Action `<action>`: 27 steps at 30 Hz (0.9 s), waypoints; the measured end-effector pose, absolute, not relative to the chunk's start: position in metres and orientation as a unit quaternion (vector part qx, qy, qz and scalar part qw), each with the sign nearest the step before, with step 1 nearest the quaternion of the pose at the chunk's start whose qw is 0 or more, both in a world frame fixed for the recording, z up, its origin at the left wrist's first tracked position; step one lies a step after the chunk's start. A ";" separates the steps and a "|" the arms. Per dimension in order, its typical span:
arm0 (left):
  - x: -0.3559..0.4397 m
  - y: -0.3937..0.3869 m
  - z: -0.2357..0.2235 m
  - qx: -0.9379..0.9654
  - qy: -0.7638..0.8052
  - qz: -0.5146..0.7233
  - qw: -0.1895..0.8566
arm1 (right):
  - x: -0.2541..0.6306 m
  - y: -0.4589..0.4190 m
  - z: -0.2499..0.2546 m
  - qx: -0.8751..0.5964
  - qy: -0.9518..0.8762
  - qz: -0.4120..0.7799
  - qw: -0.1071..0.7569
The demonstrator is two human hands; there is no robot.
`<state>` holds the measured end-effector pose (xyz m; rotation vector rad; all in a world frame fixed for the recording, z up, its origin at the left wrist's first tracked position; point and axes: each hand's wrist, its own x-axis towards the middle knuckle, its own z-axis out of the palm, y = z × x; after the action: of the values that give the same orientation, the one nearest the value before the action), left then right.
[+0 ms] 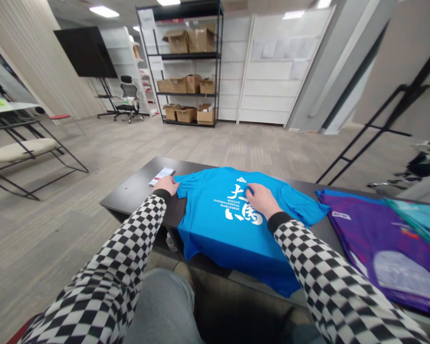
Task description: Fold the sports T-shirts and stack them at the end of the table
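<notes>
Two grips are resting on a blue T-shirt [218,229]; the left grip [166,185] is pressing near the shirt's sleeve, the right grip [261,200] is lying by the white print [236,195], and I cannot tell whether either is pinching cloth; the shirt is spreading between both grips on a dark bench [136,188], its lower part hanging over the near edge; any hard tug could be dragging that overhang floorward, while a purple jersey [376,239] is lying just right of the right grip, risking a snag.

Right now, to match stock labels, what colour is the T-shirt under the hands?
The T-shirt is bright blue, shown best in the head view.
</notes>
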<state>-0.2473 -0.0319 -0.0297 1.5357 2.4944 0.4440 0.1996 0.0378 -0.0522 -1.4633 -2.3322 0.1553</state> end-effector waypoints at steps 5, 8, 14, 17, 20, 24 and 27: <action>-0.241 -0.018 -0.021 0.493 0.843 0.187 0.108 | 0.200 0.037 -0.052 -0.521 -0.829 0.049 0.197; -0.243 -0.016 -0.021 0.470 0.846 0.218 0.128 | 0.200 0.036 -0.051 -0.515 -0.833 0.046 0.199; -0.249 -0.003 -0.026 0.431 0.852 0.235 0.181 | 0.200 0.036 -0.049 -0.512 -0.834 0.047 0.202; -0.251 0.007 -0.026 0.428 0.853 0.238 0.183 | 0.200 0.036 -0.049 -0.506 -0.835 0.041 0.213; -0.252 0.009 -0.025 0.427 0.847 0.267 0.173 | 0.201 0.036 -0.049 -0.506 -0.835 0.040 0.214; -0.250 0.001 -0.025 0.416 0.829 0.337 0.162 | 0.201 0.036 -0.049 -0.508 -0.835 0.039 0.209; -0.249 -0.005 -0.018 0.401 0.810 0.389 0.177 | 0.200 0.037 -0.050 -0.508 -0.834 0.037 0.211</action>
<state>-0.2491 -0.0054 -0.0176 1.1341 2.2945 1.1021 0.2005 0.0368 -0.0499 -1.4112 -2.3187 0.1032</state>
